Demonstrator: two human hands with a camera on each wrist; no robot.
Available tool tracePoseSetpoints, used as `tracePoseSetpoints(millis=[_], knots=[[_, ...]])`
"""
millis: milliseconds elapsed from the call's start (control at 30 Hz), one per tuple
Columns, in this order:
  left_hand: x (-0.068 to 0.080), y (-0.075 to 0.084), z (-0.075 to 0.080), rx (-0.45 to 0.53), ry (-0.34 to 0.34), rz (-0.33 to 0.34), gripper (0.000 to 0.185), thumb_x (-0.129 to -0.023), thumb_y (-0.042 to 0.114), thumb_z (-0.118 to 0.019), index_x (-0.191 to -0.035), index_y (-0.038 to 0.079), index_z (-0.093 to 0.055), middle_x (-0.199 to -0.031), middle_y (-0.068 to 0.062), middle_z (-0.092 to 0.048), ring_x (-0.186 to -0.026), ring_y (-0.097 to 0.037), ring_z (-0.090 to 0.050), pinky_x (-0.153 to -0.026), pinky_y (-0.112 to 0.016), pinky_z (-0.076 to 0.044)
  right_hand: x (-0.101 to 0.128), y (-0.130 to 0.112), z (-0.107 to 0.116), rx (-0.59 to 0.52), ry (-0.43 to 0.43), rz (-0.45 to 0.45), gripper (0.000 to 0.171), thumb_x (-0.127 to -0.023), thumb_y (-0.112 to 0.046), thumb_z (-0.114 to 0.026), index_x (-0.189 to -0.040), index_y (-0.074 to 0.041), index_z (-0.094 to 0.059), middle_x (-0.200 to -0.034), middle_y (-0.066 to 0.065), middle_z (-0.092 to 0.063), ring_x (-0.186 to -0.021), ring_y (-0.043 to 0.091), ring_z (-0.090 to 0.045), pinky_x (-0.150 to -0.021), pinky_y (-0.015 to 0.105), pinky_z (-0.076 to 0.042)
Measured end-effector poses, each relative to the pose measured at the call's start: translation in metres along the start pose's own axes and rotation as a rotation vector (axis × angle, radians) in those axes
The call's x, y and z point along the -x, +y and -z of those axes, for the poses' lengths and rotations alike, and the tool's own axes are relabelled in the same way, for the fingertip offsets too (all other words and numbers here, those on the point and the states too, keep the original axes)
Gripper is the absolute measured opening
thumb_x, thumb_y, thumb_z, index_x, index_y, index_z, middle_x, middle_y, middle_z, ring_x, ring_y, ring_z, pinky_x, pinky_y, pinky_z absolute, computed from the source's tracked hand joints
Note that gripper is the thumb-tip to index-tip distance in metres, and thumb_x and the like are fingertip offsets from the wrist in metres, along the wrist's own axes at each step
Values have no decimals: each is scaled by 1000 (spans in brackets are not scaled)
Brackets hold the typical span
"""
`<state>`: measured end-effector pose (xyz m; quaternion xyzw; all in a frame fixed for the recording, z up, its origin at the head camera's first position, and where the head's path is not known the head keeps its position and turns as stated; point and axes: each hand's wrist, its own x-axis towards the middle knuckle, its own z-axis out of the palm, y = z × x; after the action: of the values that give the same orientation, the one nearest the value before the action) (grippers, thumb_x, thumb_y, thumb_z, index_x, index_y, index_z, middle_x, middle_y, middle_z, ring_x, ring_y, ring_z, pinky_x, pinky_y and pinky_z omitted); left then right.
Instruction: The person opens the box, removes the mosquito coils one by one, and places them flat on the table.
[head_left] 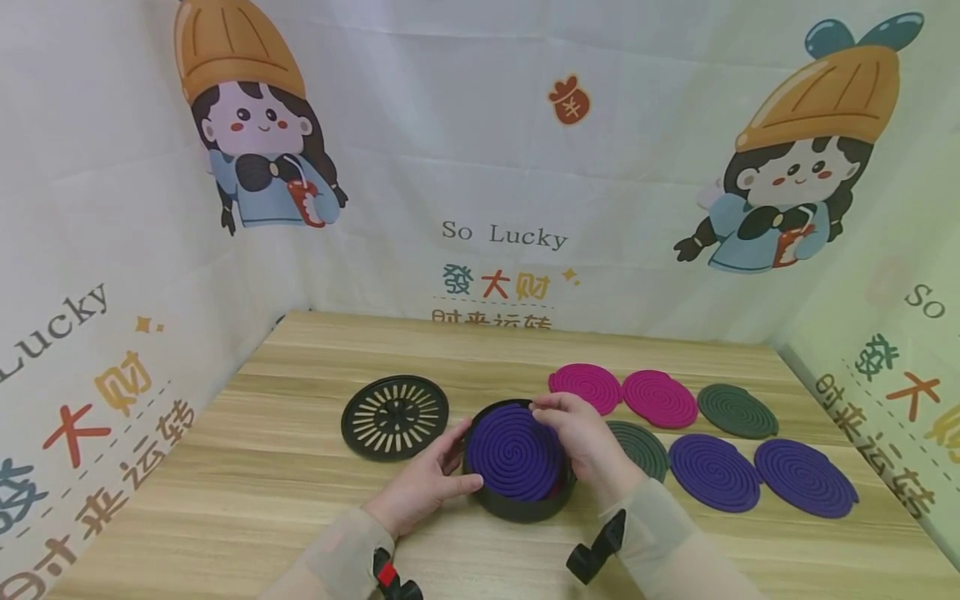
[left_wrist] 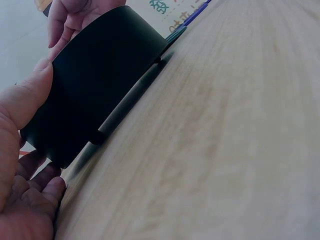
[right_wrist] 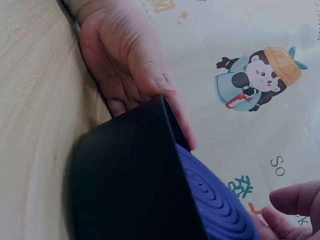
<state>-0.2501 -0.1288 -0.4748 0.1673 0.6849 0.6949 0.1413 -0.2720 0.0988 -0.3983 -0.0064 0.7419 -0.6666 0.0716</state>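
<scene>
A black round mosquito coil box (head_left: 525,508), without a lid on it, stands on the table in front of the person. My left hand (head_left: 420,492) grips its left side, thumb at the near rim and fingers round the far side. A purple mosquito coil (head_left: 513,450) lies tilted in the mouth of the box, part of it above the rim in the right wrist view. At its far right edge, the fingertips of my right hand (head_left: 588,437) pinch the coil. A bit of reddish colour shows beneath the coil, mostly hidden.
The black slotted lid (head_left: 395,417) lies left of the box. To the right lie two pink coils (head_left: 660,398), two green coils (head_left: 737,410) and two more purple coils (head_left: 805,477). A printed cloth (head_left: 510,167) hangs behind the wooden table (head_left: 247,483) and along its sides.
</scene>
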Motion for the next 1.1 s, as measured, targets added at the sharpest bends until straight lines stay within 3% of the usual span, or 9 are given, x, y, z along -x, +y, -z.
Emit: tracePoseSetpoints(millis=[333,667,900,1100], knots=[[-2,-1,1,-21,6,0,91,-83,13,-75,-153,4,-17,-158,-17,-16,-144,-35,-14,-116,-46,-18,4,8,4,-28,-46,18,40,-91,1,-57,-130,8,-53,-138,24,-48,-132,36,-40,-113,48,-29],[-2,-1,1,-10,1,9,92,-84,13,-75,-153,4,-16,-159,-17,-14,-144,-36,-12,-116,-47,-17,5,9,7,15,-77,30,41,-90,-1,-59,-130,7,-54,-136,23,-51,-125,31,-47,-109,47,-35],[-2,-2,1,-11,3,7,92,-84,13,-75,-154,5,-16,-159,-17,-14,-145,-35,-13,-116,-46,-18,5,9,7,-101,-142,-42,46,-91,1,-55,-137,4,-47,-120,22,-59,-89,20,-66,-76,39,-59],[-2,-2,2,-20,9,7,91,-84,13,-75,-153,5,-17,-158,-17,-15,-145,-34,-13,-117,-46,-16,6,12,6,-152,-174,-45,53,-91,7,-52,-141,4,-38,-126,28,-55,-88,22,-67,-73,41,-59]])
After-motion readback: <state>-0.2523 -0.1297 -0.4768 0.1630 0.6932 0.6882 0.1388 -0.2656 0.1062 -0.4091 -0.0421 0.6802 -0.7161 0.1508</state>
